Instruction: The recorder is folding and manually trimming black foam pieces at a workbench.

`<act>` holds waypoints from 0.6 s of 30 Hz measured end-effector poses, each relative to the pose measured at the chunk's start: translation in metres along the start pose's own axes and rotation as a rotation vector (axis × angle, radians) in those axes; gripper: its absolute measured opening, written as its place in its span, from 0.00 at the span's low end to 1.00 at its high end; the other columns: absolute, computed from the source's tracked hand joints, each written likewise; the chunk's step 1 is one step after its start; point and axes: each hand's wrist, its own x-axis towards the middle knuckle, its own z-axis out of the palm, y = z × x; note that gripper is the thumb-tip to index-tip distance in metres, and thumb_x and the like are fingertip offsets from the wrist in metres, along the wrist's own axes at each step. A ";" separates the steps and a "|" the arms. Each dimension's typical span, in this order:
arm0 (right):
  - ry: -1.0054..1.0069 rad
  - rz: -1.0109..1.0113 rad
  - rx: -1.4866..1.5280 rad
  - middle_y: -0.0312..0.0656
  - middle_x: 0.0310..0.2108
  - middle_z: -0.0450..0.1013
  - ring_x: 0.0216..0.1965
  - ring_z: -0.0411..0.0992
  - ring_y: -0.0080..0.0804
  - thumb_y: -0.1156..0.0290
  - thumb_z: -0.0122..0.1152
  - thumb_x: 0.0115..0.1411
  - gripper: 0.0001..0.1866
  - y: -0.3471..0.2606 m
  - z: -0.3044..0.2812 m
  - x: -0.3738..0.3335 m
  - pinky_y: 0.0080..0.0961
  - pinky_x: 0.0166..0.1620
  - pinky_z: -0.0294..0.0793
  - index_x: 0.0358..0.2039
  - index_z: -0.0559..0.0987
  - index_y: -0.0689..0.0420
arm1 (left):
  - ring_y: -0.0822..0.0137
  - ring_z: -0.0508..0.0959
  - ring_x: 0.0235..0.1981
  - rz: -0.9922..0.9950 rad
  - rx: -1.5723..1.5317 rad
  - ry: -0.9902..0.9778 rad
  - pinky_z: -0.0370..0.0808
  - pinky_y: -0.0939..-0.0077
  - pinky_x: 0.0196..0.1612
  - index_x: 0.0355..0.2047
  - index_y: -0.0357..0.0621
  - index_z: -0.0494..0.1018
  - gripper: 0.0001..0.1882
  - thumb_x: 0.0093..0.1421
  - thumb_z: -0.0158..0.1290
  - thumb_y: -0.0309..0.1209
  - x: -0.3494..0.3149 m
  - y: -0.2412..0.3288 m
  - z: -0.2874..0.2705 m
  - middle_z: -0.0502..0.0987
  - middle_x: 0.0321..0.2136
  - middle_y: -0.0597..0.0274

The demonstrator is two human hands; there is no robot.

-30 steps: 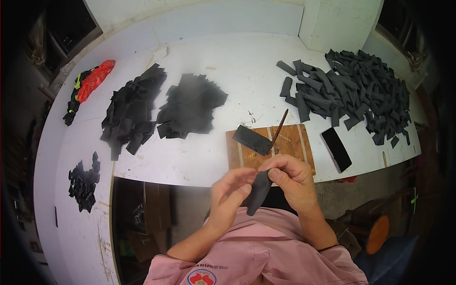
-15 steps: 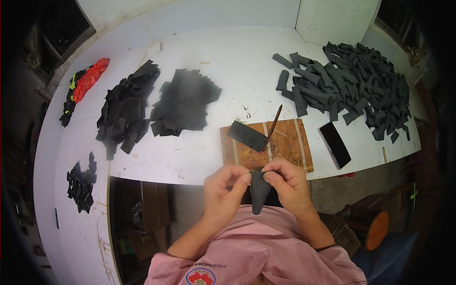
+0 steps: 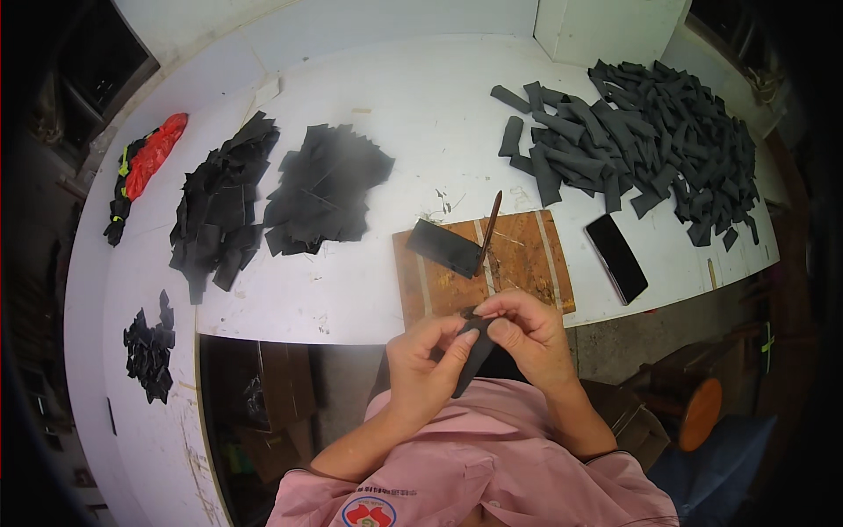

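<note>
Blk pc [image 3: 475, 358] in L grip [image 3: 423, 358]

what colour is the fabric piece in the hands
Dark grey fabric piece, best seen in head view.

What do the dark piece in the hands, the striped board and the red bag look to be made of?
Dark grey piece: matte fabric or thin foam; it shows no shine, but which is unclear.
Striped board: probably wood, worn and dull, from its blotchy brown surface.
Red bag: likely thin, glossy plastic, judging by its crinkles and highlights.
</note>
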 end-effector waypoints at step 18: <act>0.645 -0.294 -0.549 0.37 0.31 0.67 0.31 0.62 0.18 0.60 0.51 0.56 0.18 -0.065 -0.156 0.111 0.15 0.32 0.61 0.41 0.70 0.61 | 0.48 0.66 0.41 0.404 0.746 0.110 0.63 0.57 0.41 0.42 0.36 0.64 0.17 0.50 0.50 0.25 0.088 -0.060 -0.009 0.68 0.37 0.47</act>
